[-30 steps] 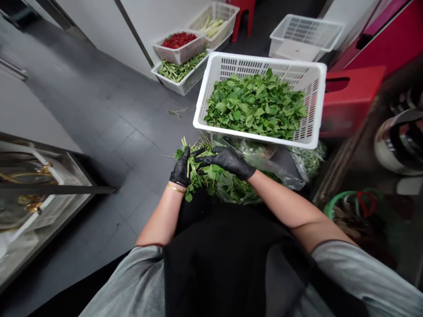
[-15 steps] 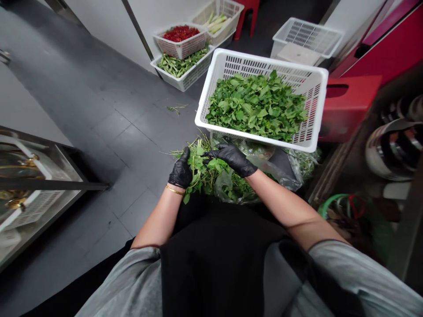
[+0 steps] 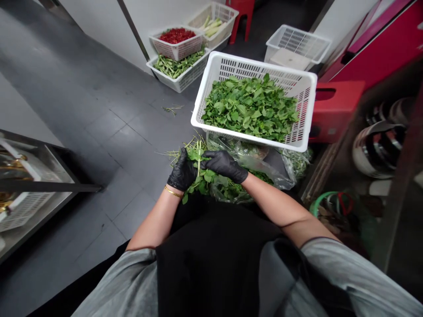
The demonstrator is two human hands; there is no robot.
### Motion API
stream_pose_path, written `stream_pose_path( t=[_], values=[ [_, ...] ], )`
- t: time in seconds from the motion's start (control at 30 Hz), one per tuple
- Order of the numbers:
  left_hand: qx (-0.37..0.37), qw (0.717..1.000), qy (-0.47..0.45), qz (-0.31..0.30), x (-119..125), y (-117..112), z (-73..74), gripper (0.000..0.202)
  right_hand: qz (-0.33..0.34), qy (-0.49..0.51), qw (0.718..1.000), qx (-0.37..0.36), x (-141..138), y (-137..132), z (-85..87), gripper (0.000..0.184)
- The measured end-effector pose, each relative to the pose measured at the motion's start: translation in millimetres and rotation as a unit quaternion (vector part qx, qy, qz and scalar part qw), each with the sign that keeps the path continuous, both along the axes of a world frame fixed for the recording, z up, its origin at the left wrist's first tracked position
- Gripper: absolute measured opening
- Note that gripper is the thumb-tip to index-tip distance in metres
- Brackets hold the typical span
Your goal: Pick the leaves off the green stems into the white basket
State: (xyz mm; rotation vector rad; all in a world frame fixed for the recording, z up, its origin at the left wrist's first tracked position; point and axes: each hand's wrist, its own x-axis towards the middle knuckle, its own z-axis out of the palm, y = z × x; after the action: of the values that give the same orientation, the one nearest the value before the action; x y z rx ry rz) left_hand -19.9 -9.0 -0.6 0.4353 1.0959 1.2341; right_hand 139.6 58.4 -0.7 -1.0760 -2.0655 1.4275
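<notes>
My left hand (image 3: 182,171), in a black disposable glove, is shut on a bunch of leafy green stems (image 3: 201,176) at my lap. One pale stem stands upright from that bunch. My right hand (image 3: 225,166), gloved the same way, presses its fingers against the same sprig beside the stem. Beneath the bunch lies a clear plastic bag (image 3: 264,169) with more greens inside. Just beyond my hands, a white perforated plastic basket (image 3: 251,66) holds a heap of picked green leaves (image 3: 249,108). A gold bangle (image 3: 173,192) circles my left wrist.
Behind stand white baskets of red chillies (image 3: 176,44), green beans (image 3: 176,68) and pale stalks (image 3: 213,24), plus a nearly bare one (image 3: 297,46). A red stool (image 3: 239,13), red box (image 3: 333,110), steel pots (image 3: 376,149) and a metal rack (image 3: 33,189) surround the grey tile floor (image 3: 105,132).
My hands have drawn closer together around the sprig, and its pale stem now stands upright between them. The whole view has shifted slightly left and the basket sits a little lower.
</notes>
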Motion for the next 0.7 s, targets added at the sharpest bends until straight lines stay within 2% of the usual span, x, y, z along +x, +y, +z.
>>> stream_pose_path(
  t=[0.1,0.17,0.23,0.3,0.33,0.4,0.47,0.63,0.7],
  values=[
    [-0.004,0.998,-0.055,-0.004,-8,0,-4.8,0.052,-0.054,0.132,0.983,-0.118,13,14,-1.1,0.052],
    [0.001,0.998,-0.053,0.024,-18,0,-7.0,0.043,-0.083,0.161,0.976,-0.122,21,19,1.9,0.058],
    [0.018,0.997,-0.011,0.071,-27,1,-7.1,0.035,-0.100,0.105,0.987,-0.071,26,20,6.0,0.052],
    [0.034,0.992,0.068,0.098,-31,-1,-5.6,0.026,-0.078,-0.012,0.997,0.014,25,15,10.0,0.040],
    [0.037,0.989,0.113,0.091,-30,-2,-4.8,0.021,-0.055,-0.077,0.994,0.061,22,12,12.0,0.035],
    [0.039,0.980,0.187,0.052,-24,-5,-4.4,0.017,-0.005,-0.182,0.973,0.140,15,4,16.2,0.029],
    [0.049,0.972,0.227,0.027,-15,-6,-6.6,0.018,0.026,-0.246,0.949,0.197,7,-3,21.3,0.028],
    [0.054,0.955,0.280,0.085,-3,0,-18.0,0.020,0.088,-0.322,0.901,0.278,-8,-18,33.8,0.034],
    [0.055,0.936,0.331,0.104,-3,3,-21.4,0.023,0.115,-0.316,0.897,0.286,-10,-24,34.6,0.034]
  ],
)
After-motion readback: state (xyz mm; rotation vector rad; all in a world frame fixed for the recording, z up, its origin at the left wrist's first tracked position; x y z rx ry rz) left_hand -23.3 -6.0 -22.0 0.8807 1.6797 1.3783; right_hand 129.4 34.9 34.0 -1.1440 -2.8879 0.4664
